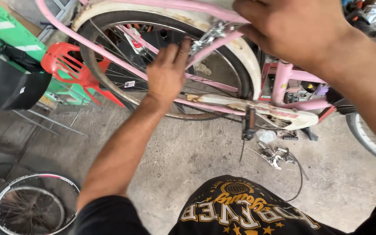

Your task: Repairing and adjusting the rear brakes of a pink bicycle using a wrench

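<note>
Item: pink bicycle [283, 80], rear end, standing on a stained concrete floor [188, 152] in a workshop; seen from above.

Left hand [167, 72]: fingers loosely spread, palm toward the rear wheel [109, 65], fingertips reaching up to the metal brake caliper [207, 37] that sits where the pink stays meet the cream mudguard [244, 56]. It touches the caliper's edge; it pinches nothing that shows.

Right hand [292, 30]: knuckles up, fingers curled down over the frame tube just beside the caliper. Whether they clamp the tube or a small part beneath cannot be told.

Handling note – the work looks like seating or adjusting the caliper. It would be done best with the right hand steadying the frame so the wheel does not swing, the left keeping clear of the spokes and holding the caliper centred over the rim while it is set.

Surroundings: cream chainguard [279, 115] below the stays; loose cable and small metal parts [275, 154] on the floor under it; a red plastic chair [72, 65] behind the wheel; a spare spoked wheel [33, 204] lying flat, lower left; a dark saddle-like object [9, 82] at far left.

Not made out – the right fingertips, the caliper's bolt and pads, any tool, the bicycle's front half, cut off at the right edge.
</note>
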